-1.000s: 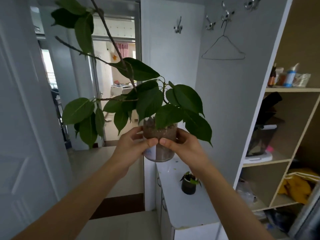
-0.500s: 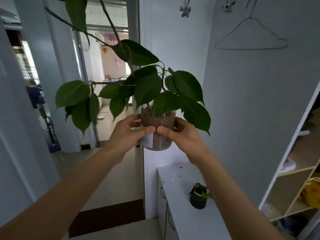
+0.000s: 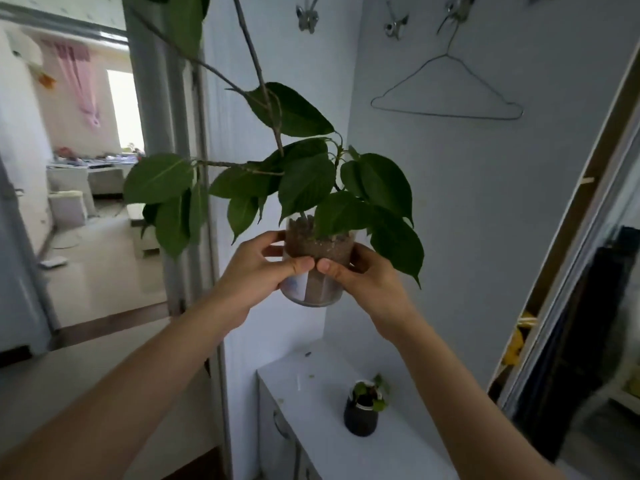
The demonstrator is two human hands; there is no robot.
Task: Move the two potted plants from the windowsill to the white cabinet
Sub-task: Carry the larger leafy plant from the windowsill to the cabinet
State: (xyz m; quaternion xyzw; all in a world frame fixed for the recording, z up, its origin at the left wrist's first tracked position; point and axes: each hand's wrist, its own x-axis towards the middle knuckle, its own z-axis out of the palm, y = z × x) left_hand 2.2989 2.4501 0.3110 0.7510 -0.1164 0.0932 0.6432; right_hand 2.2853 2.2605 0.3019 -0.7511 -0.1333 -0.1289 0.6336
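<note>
I hold a large leafy plant in a clear pot (image 3: 313, 289) full of brown soil, up in the air above the white cabinet (image 3: 325, 441). My left hand (image 3: 258, 271) grips the pot's left side and my right hand (image 3: 363, 275) its right side, thumbs nearly touching in front. Long woody stems with big green leaves (image 3: 304, 181) rise past the top of the view. A small plant in a black pot (image 3: 362, 410) stands on the cabinet top, below and to the right of the held pot.
The cabinet sits in a corner between a white wall and a grey panel with metal hooks (image 3: 394, 22) and a wire hanger (image 3: 446, 88). A doorway (image 3: 86, 168) opens at left into another room. A shelving unit's edge (image 3: 571, 237) is at right.
The view has swung left and closer to the cabinet, so the shelves have slid out at right. The held plant stays in both hands, above the cabinet's far end.
</note>
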